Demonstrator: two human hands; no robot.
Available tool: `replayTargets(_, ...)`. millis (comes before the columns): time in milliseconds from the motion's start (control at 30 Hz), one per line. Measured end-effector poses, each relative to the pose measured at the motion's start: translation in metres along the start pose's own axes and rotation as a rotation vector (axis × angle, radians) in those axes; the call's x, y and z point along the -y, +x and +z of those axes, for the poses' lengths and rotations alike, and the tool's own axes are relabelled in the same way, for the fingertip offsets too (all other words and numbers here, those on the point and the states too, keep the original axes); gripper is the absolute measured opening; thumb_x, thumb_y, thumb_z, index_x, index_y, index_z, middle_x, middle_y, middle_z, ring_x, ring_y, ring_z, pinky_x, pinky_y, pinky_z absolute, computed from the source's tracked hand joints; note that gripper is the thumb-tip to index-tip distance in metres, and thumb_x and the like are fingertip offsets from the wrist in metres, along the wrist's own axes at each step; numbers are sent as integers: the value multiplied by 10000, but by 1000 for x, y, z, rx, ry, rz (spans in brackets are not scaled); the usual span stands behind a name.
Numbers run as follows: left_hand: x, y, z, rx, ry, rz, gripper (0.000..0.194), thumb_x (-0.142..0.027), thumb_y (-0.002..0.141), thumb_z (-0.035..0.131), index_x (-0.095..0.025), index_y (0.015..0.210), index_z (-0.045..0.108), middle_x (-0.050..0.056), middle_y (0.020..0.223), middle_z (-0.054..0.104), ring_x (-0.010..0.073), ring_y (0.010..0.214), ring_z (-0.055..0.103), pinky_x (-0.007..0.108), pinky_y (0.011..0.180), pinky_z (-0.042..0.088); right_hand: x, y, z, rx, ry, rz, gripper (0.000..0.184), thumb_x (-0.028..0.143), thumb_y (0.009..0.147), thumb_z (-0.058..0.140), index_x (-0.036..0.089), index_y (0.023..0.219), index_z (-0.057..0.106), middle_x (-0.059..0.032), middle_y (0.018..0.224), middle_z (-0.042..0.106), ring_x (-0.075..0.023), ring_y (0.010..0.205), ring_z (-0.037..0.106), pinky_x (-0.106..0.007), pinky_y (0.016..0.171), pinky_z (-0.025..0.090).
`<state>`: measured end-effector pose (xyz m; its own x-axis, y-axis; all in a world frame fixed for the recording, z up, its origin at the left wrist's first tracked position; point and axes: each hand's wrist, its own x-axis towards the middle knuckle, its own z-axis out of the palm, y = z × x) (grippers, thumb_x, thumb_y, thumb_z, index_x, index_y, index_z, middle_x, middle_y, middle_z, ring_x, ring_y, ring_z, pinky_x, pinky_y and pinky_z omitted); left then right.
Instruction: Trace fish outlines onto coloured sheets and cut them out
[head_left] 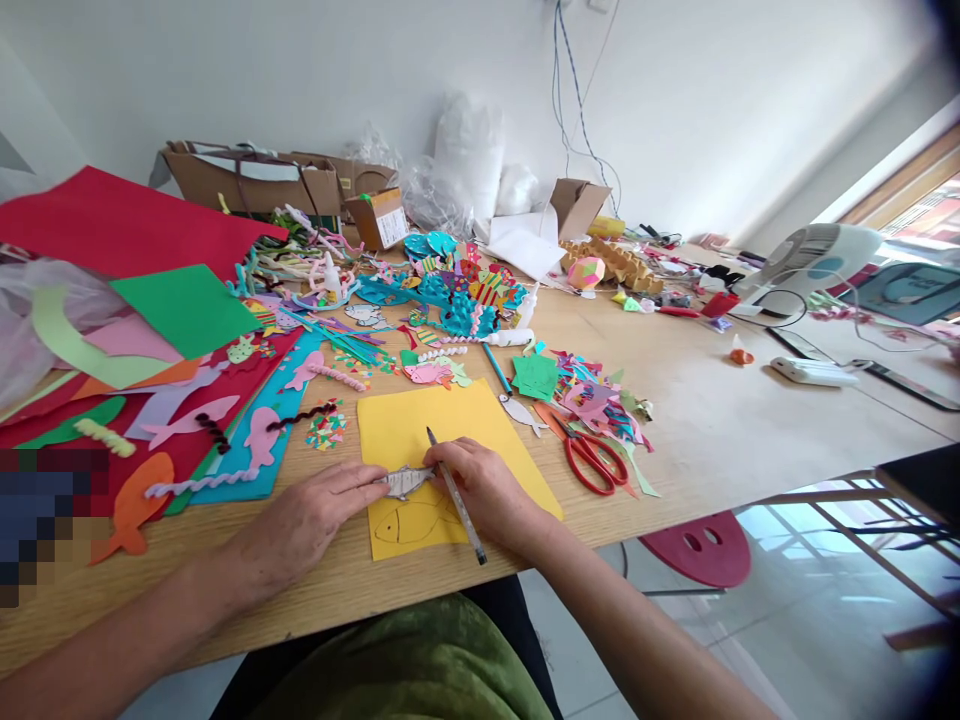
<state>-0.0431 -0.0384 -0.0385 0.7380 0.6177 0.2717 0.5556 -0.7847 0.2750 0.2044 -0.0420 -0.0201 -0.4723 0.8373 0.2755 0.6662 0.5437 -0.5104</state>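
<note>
A yellow sheet of paper (pixel 480 420) lies in front of me at the table's edge, with a fish outline (pixel 405 523) drawn in its lower part. Just above that outline is a small grey striped paper fish cutout (pixel 409 483). My left hand (pixel 319 510) pinches the cutout's left end, its fingers close together. A clear-barrelled pen (pixel 459 500) slants through my right hand (pixel 484 487), its dark tip pointing up and away. The right fingertips also touch the cutout's right end. Past the sheet's right edge lies a white paper fish (pixel 521 413).
Red-handled scissors (pixel 596 462) lie right of the sheet, near colourful paper scraps (pixel 589 395). Coloured paper sheets (pixel 187 310) and pipe-cleaner fish (pixel 262 435) cover the left. Glue bottles (pixel 512 338) and decorated cutouts (pixel 480 285) sit behind, before cardboard boxes (pixel 255 185).
</note>
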Motion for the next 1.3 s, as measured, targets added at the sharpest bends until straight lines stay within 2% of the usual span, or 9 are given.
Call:
replayTargets(233,-2,5,-5,22,79,89,483,-27,836,301,-191,1187,588,50,1169,632,177,1087,566,308,945,475,1,2,1,5,19,44,142,97,825,545,167,931,608,-57,835,643,-162,780,584,-241,683,448)
replayTargets(500,0,4,-3,0,76,90,481,-30,848,301,-202,1200,579,46,1173,628,173,1088,556,305,956,461,6,2,-1,5,10,77,159,100,828,535,171,950,607,-61,855,640,-160,794,583,-248,696,451)
replayTargets(767,-1,10,-3,-31,36,85,441,-35,857,315,-201,1114,632,50,1125,646,177,1050,558,296,910,478,6,3,-1,21,-21,57,171,103,845,516,167,974,607,-69,873,654,-168,805,588,-259,708,451)
replayTargets(1300,-7,18,-11,4,29,77,433,-14,840,301,-178,1020,659,69,1057,654,179,986,570,282,861,479,7,3,-2,17,-45,14,182,97,864,487,158,993,598,-64,885,660,-164,816,586,-248,714,439)
